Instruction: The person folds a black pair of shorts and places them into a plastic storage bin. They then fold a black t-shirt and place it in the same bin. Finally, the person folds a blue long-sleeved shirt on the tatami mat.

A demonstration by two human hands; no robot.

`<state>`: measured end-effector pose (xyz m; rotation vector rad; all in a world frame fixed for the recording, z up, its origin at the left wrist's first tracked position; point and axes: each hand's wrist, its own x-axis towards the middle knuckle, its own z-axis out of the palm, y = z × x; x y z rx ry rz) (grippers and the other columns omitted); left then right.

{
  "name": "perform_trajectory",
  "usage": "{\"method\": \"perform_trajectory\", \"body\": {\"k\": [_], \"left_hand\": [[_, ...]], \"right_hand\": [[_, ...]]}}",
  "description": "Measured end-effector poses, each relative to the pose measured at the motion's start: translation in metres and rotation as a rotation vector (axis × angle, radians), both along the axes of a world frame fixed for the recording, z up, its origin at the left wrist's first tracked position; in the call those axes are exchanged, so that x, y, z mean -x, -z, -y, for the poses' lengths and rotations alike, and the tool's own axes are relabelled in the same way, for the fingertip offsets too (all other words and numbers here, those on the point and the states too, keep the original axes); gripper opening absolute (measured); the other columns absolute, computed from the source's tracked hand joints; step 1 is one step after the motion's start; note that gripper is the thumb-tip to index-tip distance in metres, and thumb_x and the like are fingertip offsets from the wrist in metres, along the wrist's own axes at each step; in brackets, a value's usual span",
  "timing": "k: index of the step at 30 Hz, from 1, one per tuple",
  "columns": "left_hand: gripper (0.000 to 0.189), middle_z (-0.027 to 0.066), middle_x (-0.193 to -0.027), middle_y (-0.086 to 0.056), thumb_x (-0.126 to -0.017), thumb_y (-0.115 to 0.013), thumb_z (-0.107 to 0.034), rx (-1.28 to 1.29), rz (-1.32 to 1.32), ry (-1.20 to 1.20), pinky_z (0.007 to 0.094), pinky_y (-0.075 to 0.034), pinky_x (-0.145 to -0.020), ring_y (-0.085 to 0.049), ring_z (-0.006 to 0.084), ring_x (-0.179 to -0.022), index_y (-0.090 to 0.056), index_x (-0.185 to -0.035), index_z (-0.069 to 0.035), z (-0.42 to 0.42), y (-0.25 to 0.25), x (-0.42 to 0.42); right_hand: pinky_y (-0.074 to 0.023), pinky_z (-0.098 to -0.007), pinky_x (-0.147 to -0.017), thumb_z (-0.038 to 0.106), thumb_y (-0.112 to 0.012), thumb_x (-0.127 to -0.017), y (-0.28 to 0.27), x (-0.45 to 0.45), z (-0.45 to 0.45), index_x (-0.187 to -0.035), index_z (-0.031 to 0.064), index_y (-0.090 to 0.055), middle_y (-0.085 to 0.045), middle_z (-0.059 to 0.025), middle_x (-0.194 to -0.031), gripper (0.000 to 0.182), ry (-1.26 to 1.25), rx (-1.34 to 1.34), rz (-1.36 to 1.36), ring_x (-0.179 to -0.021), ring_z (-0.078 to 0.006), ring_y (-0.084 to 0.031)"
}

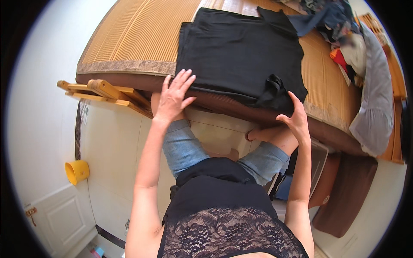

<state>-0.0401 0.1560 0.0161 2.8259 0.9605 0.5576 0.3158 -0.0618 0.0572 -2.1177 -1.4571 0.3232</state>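
A black cloth garment (238,54) lies spread on the bamboo mat at the bed's near edge, with a twisted strip of the same fabric on its lower right part. My left hand (176,93), palm down with fingers spread, is at the garment's lower left corner; whether the fingertips press on it is unclear. At the lower right corner is my right hand (296,121), thumb and fingers apart, its fingertips beside the black fabric. Neither hand grips anything.
The bamboo mat (129,38) covers the bed. Mixed clothes (338,35) and a grey cloth (377,93) are heaped at the right. A folded wooden frame (109,92) leans against the bed's left side. A yellow bin (77,172) stands at lower left.
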Motion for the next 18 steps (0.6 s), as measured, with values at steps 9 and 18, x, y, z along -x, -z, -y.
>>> {"method": "perform_trajectory", "body": {"k": [9, 18], "left_hand": [[0.055, 0.0004, -0.142, -0.053, -0.078, -0.079, -0.027, -0.011, 0.062, 0.105, 0.0422, -0.031, -0.108, -0.046, 0.0179, -0.133, -0.063, -0.129, -0.017, -0.033, 0.001, 0.001], [0.032, 0.0046, -0.123, -0.066, -0.083, -0.061, 0.004, -0.202, 0.163, 0.213, 0.0387, -0.044, -0.103, -0.06, 0.0226, -0.118, -0.066, -0.112, -0.009, -0.037, 0.0, 0.004]], "right_hand": [[-0.0515, -0.0346, -0.083, 0.019, -0.088, -0.062, 0.023, -0.005, -0.001, -0.119, 0.0021, -0.061, -0.065, -0.0118, -0.093, 0.065, 0.214, -0.03, -0.155, -0.09, -0.0236, -0.063], [-0.0439, -0.0225, -0.076, -0.018, -0.057, -0.069, 0.017, -0.016, 0.028, -0.073, 0.0018, -0.058, -0.063, -0.0021, -0.092, 0.02, -0.019, -0.342, -0.453, -0.085, -0.0134, -0.059]]}}
